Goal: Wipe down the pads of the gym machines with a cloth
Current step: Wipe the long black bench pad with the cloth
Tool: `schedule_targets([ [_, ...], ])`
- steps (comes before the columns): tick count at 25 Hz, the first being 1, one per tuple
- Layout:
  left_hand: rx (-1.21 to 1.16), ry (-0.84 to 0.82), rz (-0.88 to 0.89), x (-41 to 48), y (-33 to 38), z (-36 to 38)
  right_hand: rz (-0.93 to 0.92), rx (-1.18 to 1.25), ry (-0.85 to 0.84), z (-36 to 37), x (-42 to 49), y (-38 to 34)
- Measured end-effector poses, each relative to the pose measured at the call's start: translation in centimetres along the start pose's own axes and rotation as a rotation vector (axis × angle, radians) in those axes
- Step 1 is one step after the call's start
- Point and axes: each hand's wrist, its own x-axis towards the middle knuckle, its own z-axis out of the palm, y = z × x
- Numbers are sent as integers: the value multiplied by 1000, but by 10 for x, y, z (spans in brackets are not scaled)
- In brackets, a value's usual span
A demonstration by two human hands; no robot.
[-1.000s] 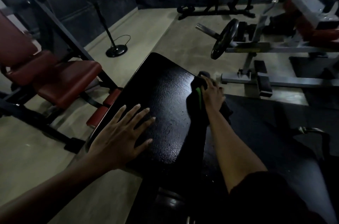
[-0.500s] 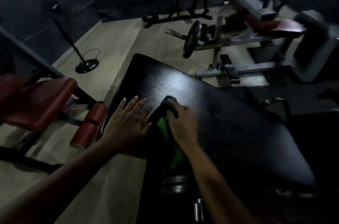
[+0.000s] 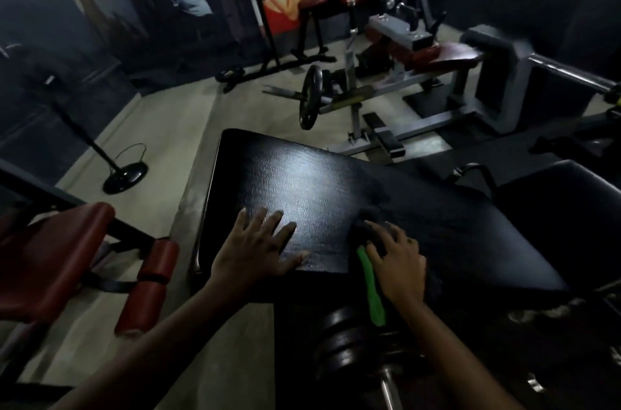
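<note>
A: Start from nine o'clock. What's there?

B: A dark red padded bench seat point(image 3: 43, 261) with two red cylindrical foam rollers point(image 3: 151, 285) at its end, standing on the pale concrete floor point(image 3: 161, 127). Toward ten o'clock, a black round-based stand point(image 3: 125, 174) with a thin pole.

A: And the pad being cleaned?

B: The wide black textured vinyl pad point(image 3: 336, 188) fills the centre, glossy where light hits it. The left hand point(image 3: 255, 251) lies flat on its near edge, at about seven o'clock of the pad, fingers spread, its grip fully open and holding nothing.

A: The cloth?

B: The dark cloth with a bright green strip point(image 3: 369, 282) sits on the pad's near edge at about five o'clock, well right of the left hand. The right hand point(image 3: 398, 261) presses down on it, fingers splayed and curved over the fabric; the grip is loose rather than closed, with the cloth pinned under the palm. The green strip hangs over the pad's front edge.

A: Any containers?

B: None that I can make out. Below the cloth are stacked black round weight plates point(image 3: 349, 349) on a metal bar.

A: Farther right?

B: At one o'clock, a grey steel plate-loaded machine point(image 3: 386, 97) carrying one black plate, with a red seat pad point(image 3: 447, 56) behind it.
</note>
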Motion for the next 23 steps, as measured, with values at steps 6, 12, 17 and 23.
schedule_targets([
  [6,-16,-21,-16,1,2,0,153,152,-30,-19,28,6],
  [12,-28,-74,-4,-1,3,-3,-192,51,-36,-2,-9,-54],
  [17,-156,-45,-9,29,19,-6,39,23,-54,-3,33,49],
  [23,-38,-147,69,62,29,4,305,69,-69,-11,92,94],
])
